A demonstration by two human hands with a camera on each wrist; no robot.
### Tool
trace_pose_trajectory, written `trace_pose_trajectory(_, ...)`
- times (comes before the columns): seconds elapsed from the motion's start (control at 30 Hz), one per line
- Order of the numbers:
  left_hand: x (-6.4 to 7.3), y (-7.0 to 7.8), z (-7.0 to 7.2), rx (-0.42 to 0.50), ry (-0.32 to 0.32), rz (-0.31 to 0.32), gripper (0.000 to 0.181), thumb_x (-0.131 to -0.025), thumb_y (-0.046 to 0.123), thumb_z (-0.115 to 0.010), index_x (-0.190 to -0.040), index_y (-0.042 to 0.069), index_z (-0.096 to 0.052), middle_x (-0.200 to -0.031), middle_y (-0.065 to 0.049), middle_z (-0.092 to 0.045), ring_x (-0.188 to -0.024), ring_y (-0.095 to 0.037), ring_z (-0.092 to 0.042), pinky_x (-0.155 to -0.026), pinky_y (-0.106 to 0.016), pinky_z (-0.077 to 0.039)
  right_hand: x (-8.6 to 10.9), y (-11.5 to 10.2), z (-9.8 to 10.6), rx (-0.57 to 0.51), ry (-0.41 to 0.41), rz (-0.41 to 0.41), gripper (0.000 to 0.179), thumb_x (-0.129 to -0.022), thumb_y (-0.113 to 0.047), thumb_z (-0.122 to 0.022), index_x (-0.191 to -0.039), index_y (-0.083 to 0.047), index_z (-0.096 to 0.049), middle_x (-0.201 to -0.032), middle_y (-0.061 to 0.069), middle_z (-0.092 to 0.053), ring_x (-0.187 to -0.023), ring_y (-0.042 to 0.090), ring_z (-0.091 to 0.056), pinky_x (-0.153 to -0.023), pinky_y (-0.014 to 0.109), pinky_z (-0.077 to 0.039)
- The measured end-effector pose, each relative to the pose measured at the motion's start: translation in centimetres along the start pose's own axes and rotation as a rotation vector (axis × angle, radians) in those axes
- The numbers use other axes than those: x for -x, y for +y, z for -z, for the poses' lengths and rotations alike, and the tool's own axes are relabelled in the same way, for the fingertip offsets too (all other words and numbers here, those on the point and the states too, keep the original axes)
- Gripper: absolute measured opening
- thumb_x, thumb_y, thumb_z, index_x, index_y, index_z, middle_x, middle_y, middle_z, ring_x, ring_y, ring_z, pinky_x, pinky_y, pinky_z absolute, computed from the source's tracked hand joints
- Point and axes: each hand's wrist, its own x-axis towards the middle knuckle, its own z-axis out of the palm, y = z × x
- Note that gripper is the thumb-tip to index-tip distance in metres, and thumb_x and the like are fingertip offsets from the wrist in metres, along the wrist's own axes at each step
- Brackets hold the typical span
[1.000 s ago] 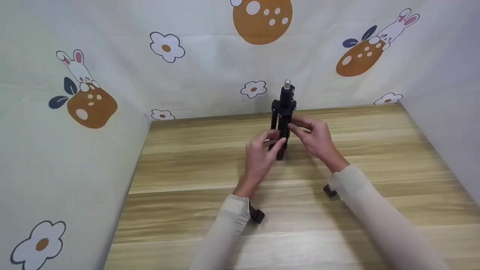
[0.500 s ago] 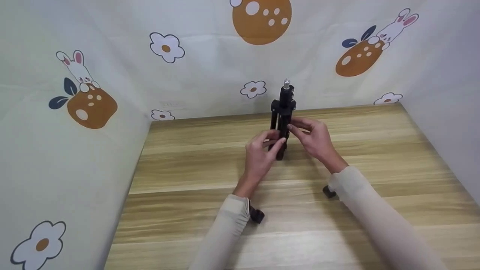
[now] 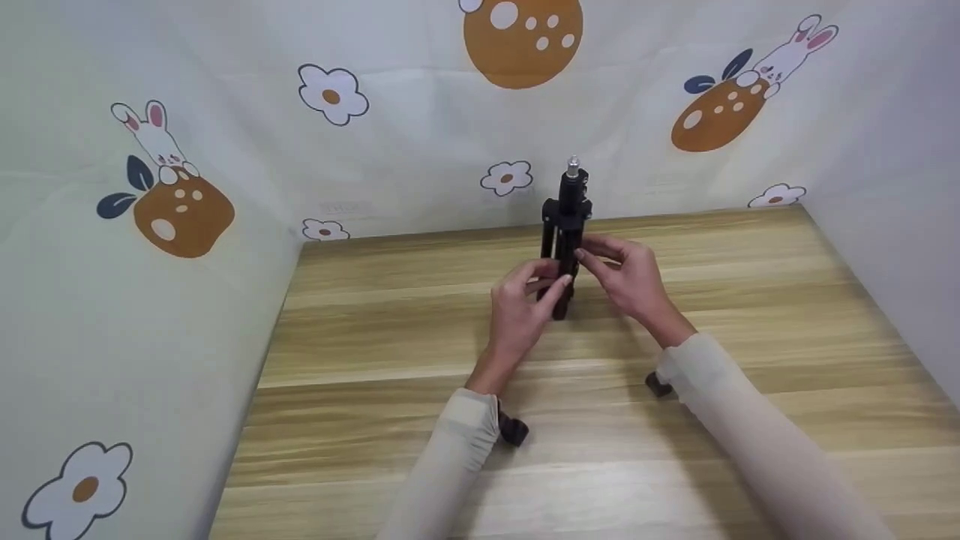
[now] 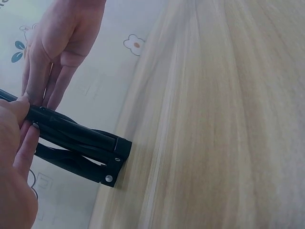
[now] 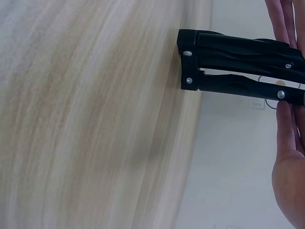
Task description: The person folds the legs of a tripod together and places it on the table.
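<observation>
A folded black tripod stand (image 3: 572, 199) with a silver stud on top stands upright near the back of the table. My left hand (image 3: 517, 304) pinches its lower legs between thumb and fingers. On the other side, slightly higher, my right hand (image 3: 628, 279) holds the stand with thumb and fingertips. In the left wrist view, the folded legs of the tripod stand (image 4: 83, 136) end in a riveted bracket at the table surface. The right wrist view shows the tripod stand (image 5: 238, 55) with its legs together and the right hand (image 5: 289, 176) at its side.
The wood-grain table (image 3: 360, 435) reaches back to a pale fabric wall (image 3: 405, 142) printed with rabbits, oranges and flowers. Side panels flank it on the left and right. Small black wrist cameras hang under both sleeves, such as the left camera (image 3: 514, 430).
</observation>
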Motion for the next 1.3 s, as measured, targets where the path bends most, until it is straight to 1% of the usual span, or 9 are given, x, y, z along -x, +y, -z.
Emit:
trace_pose_trajectory(0.1,-0.1,0.1,0.0,-0.008,0.001,-0.004,0.021,-0.097,0.011,-0.083,-0.113,0.0,-0.075,-0.107,-0.014,-0.078,-0.102,-0.019,-0.079,-0.091,-0.021,-0.067,0.0,0.0,0.1,-0.003,0.006,0.001,0.027,-0.101,-0.013,-0.078,-0.126,-0.002,-0.079,-0.126,0.016,-0.08,-0.116,0.02,-0.078,-0.097,0.022,-0.064)
trace_pose_trajectory(0.27,-0.1,0.2,-0.1,-0.009,-0.002,-0.009,0.02,-0.097,0.013,-0.084,-0.111,0.001,-0.076,-0.106,-0.013,-0.079,-0.1,-0.019,-0.079,-0.09,-0.023,-0.068,0.1,0.0,0.3,-0.008,0.008,0.025,0.027,-0.101,-0.012,-0.078,-0.126,-0.001,-0.078,-0.125,0.018,-0.079,-0.111,0.011,-0.077,-0.098,0.022,-0.064)
trace_pose_trajectory(0.33,-0.2,0.4,-0.1,-0.003,-0.002,-0.004,0.022,-0.096,0.015,-0.085,-0.11,0.001,-0.076,-0.106,-0.012,-0.079,-0.1,-0.018,-0.079,-0.089,-0.024,-0.068,0.2,0.0,0.4,-0.018,0.004,0.034,0.027,-0.101,-0.011,-0.078,-0.126,-0.002,-0.078,-0.125,0.018,-0.08,-0.111,0.011,-0.077,-0.098,0.023,-0.065)
trace_pose_trajectory(0.53,-0.6,1.0,0.1,0.005,0.015,-0.004,0.026,-0.095,0.021,-0.087,-0.108,0.001,-0.076,-0.105,-0.011,-0.079,-0.097,-0.015,-0.079,-0.088,-0.025,-0.069,0.7,0.3,1.1,0.001,-0.005,0.025,0.028,-0.101,-0.011,-0.079,-0.127,-0.004,-0.078,-0.127,0.015,-0.079,-0.119,0.025,-0.076,-0.101,0.029,-0.066)
trace_pose_trajectory(0.63,-1.0,1.6,0.4,0.001,0.027,-0.016,0.026,-0.096,0.023,-0.086,-0.109,0.001,-0.077,-0.105,-0.011,-0.079,-0.098,-0.014,-0.079,-0.088,-0.024,-0.069,0.9,0.6,1.4,0.036,-0.015,0.012,0.03,-0.102,-0.011,-0.077,-0.129,0.001,-0.076,-0.129,0.018,-0.078,-0.121,0.031,-0.075,-0.1,0.028,-0.065)
trace_pose_trajectory(0.8,-1.9,2.5,0.9,-0.01,0.049,-0.045,0.024,-0.098,0.023,-0.083,-0.108,0.002,-0.077,-0.104,-0.01,-0.08,-0.098,-0.014,-0.078,-0.089,-0.022,-0.068,1.2,1.1,1.7,0.053,-0.045,-0.004,0.032,-0.102,-0.011,-0.076,-0.13,0.004,-0.074,-0.13,0.018,-0.078,-0.121,0.031,-0.075,-0.098,0.021,-0.065)
trace_pose_trajectory(0.9,-2.5,3.1,1.1,-0.028,0.054,-0.075,0.021,-0.099,0.022,-0.082,-0.107,0.003,-0.077,-0.103,-0.009,-0.08,-0.095,-0.014,-0.078,-0.088,-0.021,-0.068,1.3,1.5,1.6,0.049,-0.08,-0.031,0.034,-0.102,-0.01,-0.076,-0.133,0.004,-0.072,-0.131,0.02,-0.077,-0.124,0.032,-0.074,-0.099,0.021,-0.064)
trace_pose_trajectory(1.1,-4.3,4.4,1.8,-0.051,0.084,-0.131,0.019,-0.099,0.022,-0.082,-0.108,0.005,-0.077,-0.104,-0.006,-0.079,-0.094,-0.013,-0.077,-0.087,-0.023,-0.068,1.5,2.4,1.3,0.058,-0.176,-0.075,0.039,-0.101,-0.006,-0.076,-0.138,0.005,-0.068,-0.137,0.028,-0.071,-0.131,0.04,-0.07,-0.109,0.036,-0.062)
trace_pose_trajectory(1.3,-6.3,6.1,2.1,-0.085,0.102,-0.196,0.023,-0.098,0.025,-0.084,-0.107,0.006,-0.077,-0.103,-0.004,-0.079,-0.093,-0.012,-0.075,-0.088,-0.022,-0.066,1.7,3.3,1.0,0.091,-0.214,-0.076,0.038,-0.1,-0.005,-0.076,-0.137,-0.001,-0.07,-0.135,0.022,-0.074,-0.131,0.038,-0.07,-0.113,0.046,-0.061)
